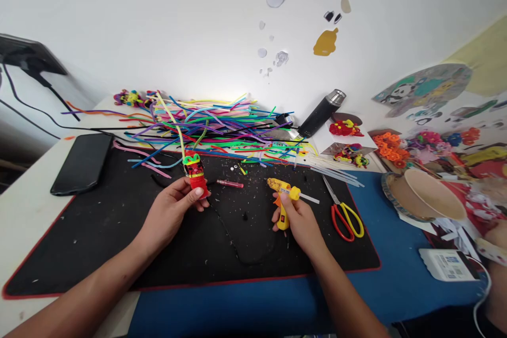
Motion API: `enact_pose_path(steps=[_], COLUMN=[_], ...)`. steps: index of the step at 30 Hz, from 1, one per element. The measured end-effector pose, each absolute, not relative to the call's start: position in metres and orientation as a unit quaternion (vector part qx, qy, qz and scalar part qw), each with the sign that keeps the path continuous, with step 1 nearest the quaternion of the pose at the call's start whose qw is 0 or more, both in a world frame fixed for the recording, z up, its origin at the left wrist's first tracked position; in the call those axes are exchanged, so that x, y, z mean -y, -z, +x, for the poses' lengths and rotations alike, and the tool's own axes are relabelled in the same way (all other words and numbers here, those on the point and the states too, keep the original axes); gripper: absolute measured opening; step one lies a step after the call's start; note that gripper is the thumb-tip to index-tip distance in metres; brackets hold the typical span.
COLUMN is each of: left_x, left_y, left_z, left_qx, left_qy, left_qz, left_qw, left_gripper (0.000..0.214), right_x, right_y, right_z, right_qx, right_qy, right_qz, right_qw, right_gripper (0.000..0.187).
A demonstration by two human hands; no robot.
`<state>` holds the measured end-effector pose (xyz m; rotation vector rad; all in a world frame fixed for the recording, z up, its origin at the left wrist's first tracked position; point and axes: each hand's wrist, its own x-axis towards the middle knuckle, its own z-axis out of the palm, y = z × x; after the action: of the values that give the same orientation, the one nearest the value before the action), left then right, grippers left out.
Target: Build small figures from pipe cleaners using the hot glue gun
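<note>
My left hand (174, 208) is closed around a small red pipe-cleaner figure (196, 173) with a green and yellow top, held upright above the black mat (119, 237). A pale yellow pipe cleaner rises from the figure toward the pile. My right hand (298, 217) grips the handle of a yellow glue gun (282, 193). The gun's nozzle points left and a clear glue stick juts out of its back. The gun's black cord (237, 251) loops over the mat between my hands.
A big pile of coloured pipe cleaners (214, 127) lies behind the mat. Red and yellow scissors (344, 214) rest right of the gun. A black phone (82, 162) lies at left, a black flask (321, 112) behind, a paper bowl (425, 198) and craft flowers (390, 147) right.
</note>
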<state>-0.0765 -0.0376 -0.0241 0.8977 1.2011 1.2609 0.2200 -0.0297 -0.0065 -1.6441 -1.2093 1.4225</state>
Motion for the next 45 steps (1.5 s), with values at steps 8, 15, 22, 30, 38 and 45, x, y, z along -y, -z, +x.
enact_pose_path(steps=[8,15,22,30,38,45], left_x=[0.039,0.039,0.04,0.04,0.038,0.039], left_y=[0.025,0.028,0.027,0.03,0.024,0.025], left_z=[-0.078,-0.079,-0.078,-0.08,-0.077,-0.078], left_qx=[-0.508,-0.51,-0.512,-0.513,-0.514,-0.516], left_qy=[-0.517,-0.51,-0.501,-0.484,-0.483,-0.481], left_qz=[0.39,0.393,0.409,0.427,0.425,0.426], left_qw=[0.568,0.57,0.565,0.566,0.567,0.567], left_gripper=[0.033,0.031,0.029,0.027,0.03,0.029], right_x=[0.038,0.058,0.042,0.019,0.016,0.013], right_y=[-0.004,-0.015,-0.015,-0.014,-0.014,-0.018], right_z=[0.262,0.267,0.221,0.195,0.194,0.188], right_qx=[0.578,0.625,0.781,0.86,0.884,0.887], right_qy=[-0.371,-0.28,-0.26,-0.233,-0.209,-0.203], right_qz=[-0.698,-0.704,-0.562,-0.455,-0.419,-0.412], right_qw=[0.201,0.186,0.085,0.017,-0.026,-0.052], right_gripper=[0.052,0.044,0.02,0.017,0.02,0.016])
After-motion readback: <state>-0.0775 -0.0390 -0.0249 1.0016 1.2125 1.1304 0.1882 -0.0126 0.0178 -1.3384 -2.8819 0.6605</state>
